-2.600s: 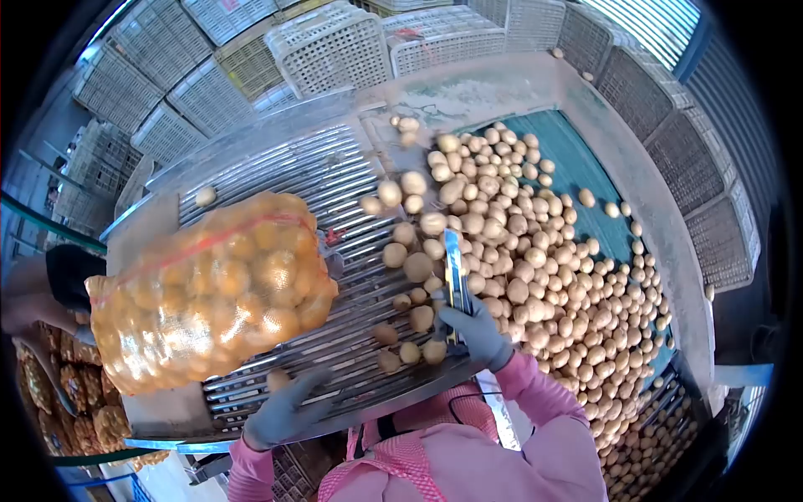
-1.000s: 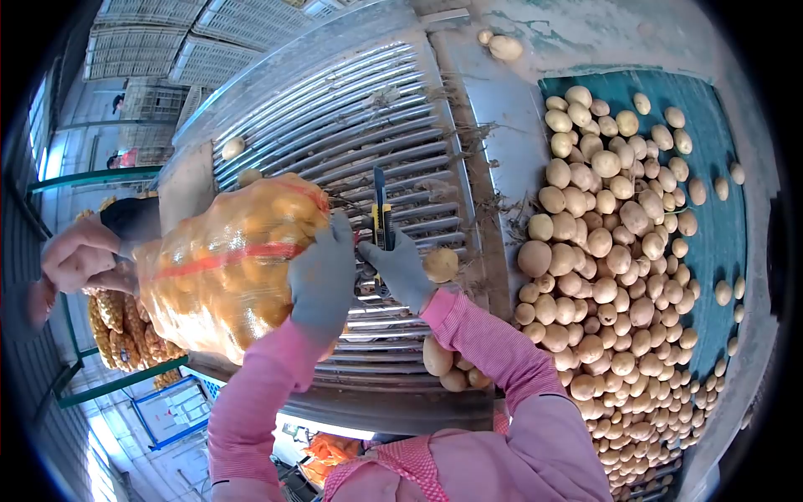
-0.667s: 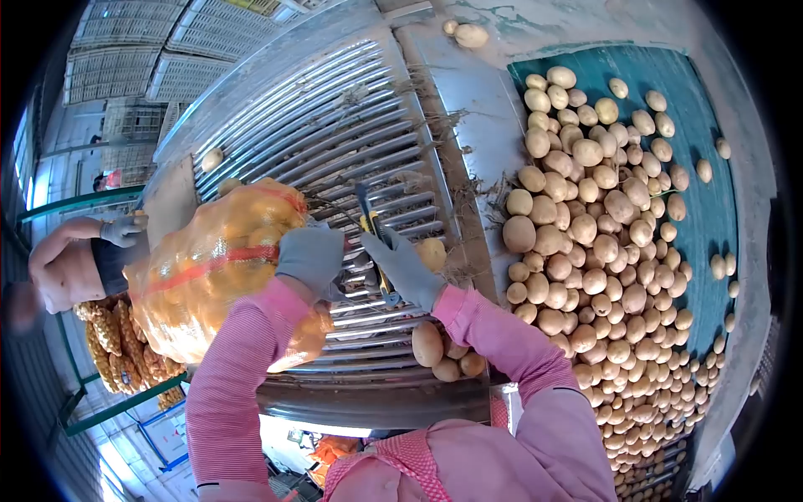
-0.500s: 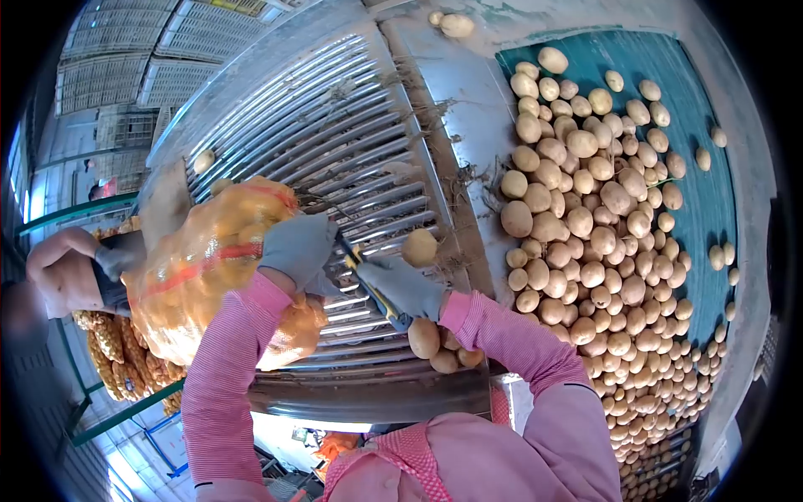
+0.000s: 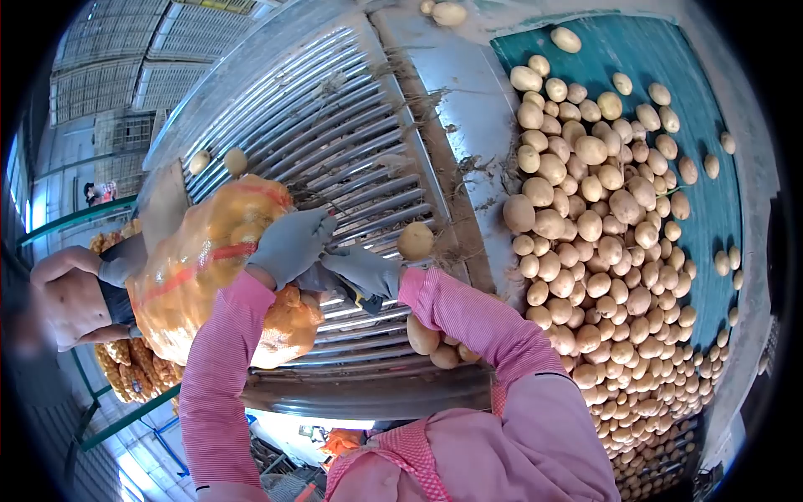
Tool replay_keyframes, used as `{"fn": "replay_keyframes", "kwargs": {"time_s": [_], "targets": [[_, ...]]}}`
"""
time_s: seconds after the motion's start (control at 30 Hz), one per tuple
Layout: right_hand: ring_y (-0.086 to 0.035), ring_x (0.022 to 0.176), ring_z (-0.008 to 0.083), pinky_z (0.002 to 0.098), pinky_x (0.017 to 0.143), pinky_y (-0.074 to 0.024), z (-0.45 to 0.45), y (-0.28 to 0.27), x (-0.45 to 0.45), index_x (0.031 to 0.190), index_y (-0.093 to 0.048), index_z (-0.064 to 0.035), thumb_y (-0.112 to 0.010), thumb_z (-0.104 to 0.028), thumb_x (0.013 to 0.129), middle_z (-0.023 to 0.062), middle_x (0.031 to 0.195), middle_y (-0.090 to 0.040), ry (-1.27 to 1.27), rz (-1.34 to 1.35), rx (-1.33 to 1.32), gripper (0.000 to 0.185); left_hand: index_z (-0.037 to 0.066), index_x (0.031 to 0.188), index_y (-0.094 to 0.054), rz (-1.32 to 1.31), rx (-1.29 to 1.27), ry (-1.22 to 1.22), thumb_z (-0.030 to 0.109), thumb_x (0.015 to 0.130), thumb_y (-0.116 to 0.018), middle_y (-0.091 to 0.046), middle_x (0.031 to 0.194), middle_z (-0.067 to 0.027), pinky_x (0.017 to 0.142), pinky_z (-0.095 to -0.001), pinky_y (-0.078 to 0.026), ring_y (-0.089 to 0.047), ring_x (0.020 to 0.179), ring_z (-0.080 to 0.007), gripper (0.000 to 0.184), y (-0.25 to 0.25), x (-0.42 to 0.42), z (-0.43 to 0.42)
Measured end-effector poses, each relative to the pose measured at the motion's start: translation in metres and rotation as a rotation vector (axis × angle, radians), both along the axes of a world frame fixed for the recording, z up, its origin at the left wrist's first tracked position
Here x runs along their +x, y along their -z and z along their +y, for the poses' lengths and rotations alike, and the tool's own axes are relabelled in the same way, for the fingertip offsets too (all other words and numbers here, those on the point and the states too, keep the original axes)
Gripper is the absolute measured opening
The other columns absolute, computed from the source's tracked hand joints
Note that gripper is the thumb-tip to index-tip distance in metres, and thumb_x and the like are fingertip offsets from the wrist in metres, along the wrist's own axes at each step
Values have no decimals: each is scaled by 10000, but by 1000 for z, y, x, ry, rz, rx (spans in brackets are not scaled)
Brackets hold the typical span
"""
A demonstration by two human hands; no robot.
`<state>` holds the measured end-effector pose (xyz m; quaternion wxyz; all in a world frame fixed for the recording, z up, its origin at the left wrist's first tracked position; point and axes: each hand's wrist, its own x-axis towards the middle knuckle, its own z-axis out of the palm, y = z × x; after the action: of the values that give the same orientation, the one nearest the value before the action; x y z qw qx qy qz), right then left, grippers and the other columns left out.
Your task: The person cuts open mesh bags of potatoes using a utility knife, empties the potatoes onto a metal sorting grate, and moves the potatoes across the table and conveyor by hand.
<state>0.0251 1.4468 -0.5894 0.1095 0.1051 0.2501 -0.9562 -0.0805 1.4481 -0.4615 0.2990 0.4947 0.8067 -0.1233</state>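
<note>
A bulging orange mesh bag of potatoes (image 5: 192, 251) with red bands lies on the metal bar grate (image 5: 335, 142). My left hand (image 5: 293, 243), in a grey glove, is closed at the bag's right end, its fingers curled over what looks like the gathered mesh; the grip itself is partly hidden. Just right of it, my gloved right hand (image 5: 368, 269) is wrapped around a hand tool with a dark and yellow handle (image 5: 368, 301). The tool's working end is hidden between my hands. A loose potato (image 5: 415, 241) sits on the bars beside my right hand.
Many potatoes (image 5: 602, 226) cover the green belt (image 5: 644, 67) at right. More loose potatoes (image 5: 424, 335) lie by my right forearm. Another person (image 5: 79, 289) stands beyond the bag at left, near stacked filled bags (image 5: 134, 368). Crates (image 5: 100, 75) are piled at upper left.
My right hand has moved left, closer to my left hand, with the tool turned more out of sight. The other person's arm has shifted, and a potato behind the bag shows more.
</note>
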Motion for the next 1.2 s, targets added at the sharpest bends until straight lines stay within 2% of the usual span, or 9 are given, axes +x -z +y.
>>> {"fn": "replay_keyframes", "kwargs": {"time_s": [0.43,0.53,0.6,0.7,0.8,0.9,1.03,1.1,1.2], "targets": [[-475,457,79,203,394,-372,41,-2,1,842,-552,-58,-474,-346,900,-2,608,-518,-304,-9,-155,305,41,912,-586,-95,-22,-159,248,916,-469,-620,767,-79,668,-309,-468,-588,679,-208,238,8,-17,9],[-486,443,85,221,383,-395,61,-7,22,865,-554,-47,-501,-316,887,0,606,-519,-345,44,-51,275,33,880,-584,-430,210,-336,216,914,-472,-588,725,-48,621,-273,-459,-545,636,-147,217,13,-35,10],[-499,441,95,248,371,-420,64,-8,32,910,-540,-36,-504,-280,895,9,617,-526,-361,16,-8,247,28,839,-583,-659,224,-903,168,908,-474,-539,687,-3,571,-245,-437,-505,621,-96,190,4,-35,15],[-501,443,101,253,371,-421,61,-12,42,934,-529,-41,-483,-278,912,13,615,-530,-102,-78,-39,242,74,780,-536,-647,351,-630,263,944,-451,-377,587,78,418,-152,-222,-291,466,7,263,-2,-28,18],[-506,470,100,255,408,-421,44,-26,52,928,-521,-26,-481,-299,912,16,614,-526,-65,-131,106,276,68,779,-534,-495,490,-198,291,946,-452,-358,563,82,421,-157,-235,-291,463,-1,290,13,-43,10],[-514,509,101,271,455,-417,46,-35,69,959,-524,-17,-478,-297,911,12,610,-521,-108,-131,179,288,66,795,-544,-614,381,-534,309,947,-453,-383,584,75,438,-161,-254,-317,489,-5,301,-6,-36,16],[-558,558,184,296,510,-443,48,-26,87,1069,-517,-44,-536,-229,883,77,679,-566,222,-111,843,263,35,807,-599,-624,364,-562,216,932,-489,-526,686,17,617,-221,-418,-470,650,-67,247,-9,-39,21],[-587,691,216,337,579,-459,55,-24,80,1096,-508,-67,-569,-148,834,74,788,-570,446,36,1489,281,39,817,-595,-667,393,-510,214,928,-497,-526,695,22,612,-222,-420,-468,649,-67,229,-4,-44,23],[-591,706,249,362,575,-467,64,-23,49,1012,-527,-94,-581,-142,795,74,838,-584,352,127,1673,228,45,830,-594,-631,383,-507,193,917,-504,-541,704,-6,608,-234,-428,-483,638,-91,194,-2,-48,25]]}}
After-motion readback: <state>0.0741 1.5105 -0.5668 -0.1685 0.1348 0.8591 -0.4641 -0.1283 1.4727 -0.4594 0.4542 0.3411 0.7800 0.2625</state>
